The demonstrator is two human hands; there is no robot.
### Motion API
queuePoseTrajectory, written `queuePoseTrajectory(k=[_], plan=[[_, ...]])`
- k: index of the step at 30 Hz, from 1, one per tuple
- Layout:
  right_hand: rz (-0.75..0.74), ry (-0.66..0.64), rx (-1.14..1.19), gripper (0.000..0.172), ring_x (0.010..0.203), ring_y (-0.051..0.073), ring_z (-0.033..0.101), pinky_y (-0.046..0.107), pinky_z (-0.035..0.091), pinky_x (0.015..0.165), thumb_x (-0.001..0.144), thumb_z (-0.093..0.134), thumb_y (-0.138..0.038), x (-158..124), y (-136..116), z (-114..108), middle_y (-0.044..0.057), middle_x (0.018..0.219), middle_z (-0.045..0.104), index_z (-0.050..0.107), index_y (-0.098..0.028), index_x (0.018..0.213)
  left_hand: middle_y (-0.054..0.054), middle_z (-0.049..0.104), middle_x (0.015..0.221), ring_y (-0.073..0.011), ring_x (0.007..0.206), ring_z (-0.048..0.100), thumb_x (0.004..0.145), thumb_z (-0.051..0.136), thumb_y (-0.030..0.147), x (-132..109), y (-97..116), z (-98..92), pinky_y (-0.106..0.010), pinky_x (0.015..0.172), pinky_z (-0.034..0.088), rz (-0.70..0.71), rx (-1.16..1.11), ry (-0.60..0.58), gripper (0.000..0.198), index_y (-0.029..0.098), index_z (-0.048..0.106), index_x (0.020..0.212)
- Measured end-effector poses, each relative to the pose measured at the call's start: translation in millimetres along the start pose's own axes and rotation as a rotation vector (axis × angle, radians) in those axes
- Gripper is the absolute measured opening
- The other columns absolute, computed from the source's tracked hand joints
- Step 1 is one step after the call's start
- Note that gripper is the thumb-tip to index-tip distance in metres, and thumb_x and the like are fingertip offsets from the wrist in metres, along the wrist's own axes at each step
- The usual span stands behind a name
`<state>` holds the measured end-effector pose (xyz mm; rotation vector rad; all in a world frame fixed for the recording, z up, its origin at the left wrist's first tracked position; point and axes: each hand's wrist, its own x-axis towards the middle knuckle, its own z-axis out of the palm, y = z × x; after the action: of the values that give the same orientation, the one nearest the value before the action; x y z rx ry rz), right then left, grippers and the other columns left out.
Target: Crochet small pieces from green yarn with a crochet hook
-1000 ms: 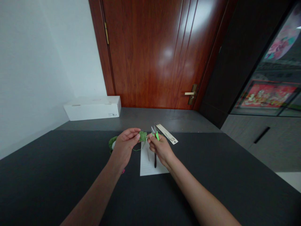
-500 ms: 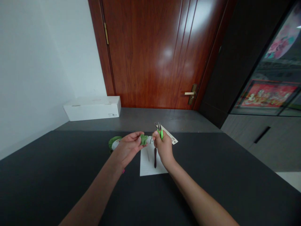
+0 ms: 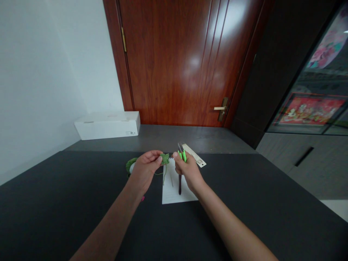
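Note:
My left hand (image 3: 144, 168) pinches a small green crocheted piece (image 3: 164, 158) between thumb and fingers, with a green yarn tail (image 3: 164, 174) hanging from it. My right hand (image 3: 187, 169) is closed around green-handled thread snips (image 3: 181, 152), blades pointing up and away, just right of the piece. Both hands hover over a white sheet of paper (image 3: 174, 191) on the black table (image 3: 54, 203). A dark crochet hook (image 3: 179, 185) and a thin needle (image 3: 171, 180) lie on the paper. A green yarn ball (image 3: 130, 164) sits behind my left hand.
A pale ruler (image 3: 194, 155) lies at the table's far edge, right of the snips. A white cardboard box (image 3: 107, 124) sits on the grey floor by the white wall. A brown wooden door (image 3: 179, 61) stands behind, a dark cabinet (image 3: 299, 79) to the right.
The green piece has turned from bunched to flat in my left fingers and its yarn tail now hangs down. My right hand with the snips has shifted slightly left and lower.

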<state>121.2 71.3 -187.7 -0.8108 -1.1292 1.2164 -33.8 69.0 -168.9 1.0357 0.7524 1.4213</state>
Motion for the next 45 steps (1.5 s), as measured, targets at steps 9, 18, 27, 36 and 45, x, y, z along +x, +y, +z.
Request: queuePoseTrajectory(k=[9,18,27,36,45], plan=[[-0.055,0.041,-0.304,0.037,0.045,0.011,0.038,0.023,0.029,0.045,0.077,0.068,-0.056,-1,1,0,-0.008,0.049,0.042,0.065,-0.019,0.078,-0.005,0.075,0.077,-0.016,0.068,0.069,0.062,0.086,0.016,1,1,1.0,-0.031,0.071,0.055,0.02,0.066,0.038,0.027,0.013,0.073,0.086],[-0.052,0.194,-0.673,0.035,0.059,0.018,0.058,0.028,0.042,0.058,0.09,0.056,-0.047,17,11,-24,0.0,0.06,0.061,0.073,-0.017,0.093,-0.005,0.076,0.074,-0.0149,0.065,0.068,0.063,0.085,0.011,7,-2,-11.5,-0.027,0.066,0.054,0.026,0.107,0.127,0.022,0.014,0.076,0.083],[0.244,0.212,-1.25,0.016,0.097,0.024,0.07,0.038,0.053,0.085,0.091,0.066,-0.026,25,21,-69,0.012,0.101,0.074,0.071,-0.012,0.099,-0.008,0.076,0.076,-0.0182,0.069,0.072,0.061,0.083,0.006,16,-5,-27.5,-0.032,0.071,0.058,-0.055,0.0,0.19,0.022,0.011,0.074,0.081],[0.25,0.083,-1.524,0.035,0.107,0.032,0.07,0.036,0.051,0.087,0.078,0.078,-0.019,19,22,-65,0.02,0.109,0.074,0.07,-0.012,0.111,-0.009,0.076,0.076,-0.0182,0.068,0.072,0.06,0.084,0.001,13,-14,-18.6,-0.031,0.067,0.059,-0.147,-0.02,0.129,0.026,0.009,0.074,0.083],[-0.096,0.059,-1.486,0.032,0.119,0.024,0.059,0.033,0.04,0.104,0.089,0.061,-0.008,29,27,-79,0.01,0.124,0.07,0.07,-0.021,0.116,-0.009,0.074,0.072,-0.0176,0.062,0.07,0.061,0.081,-0.002,14,-24,-14.6,-0.029,0.061,0.058,-0.205,0.006,0.115,0.024,0.008,0.073,0.081]])
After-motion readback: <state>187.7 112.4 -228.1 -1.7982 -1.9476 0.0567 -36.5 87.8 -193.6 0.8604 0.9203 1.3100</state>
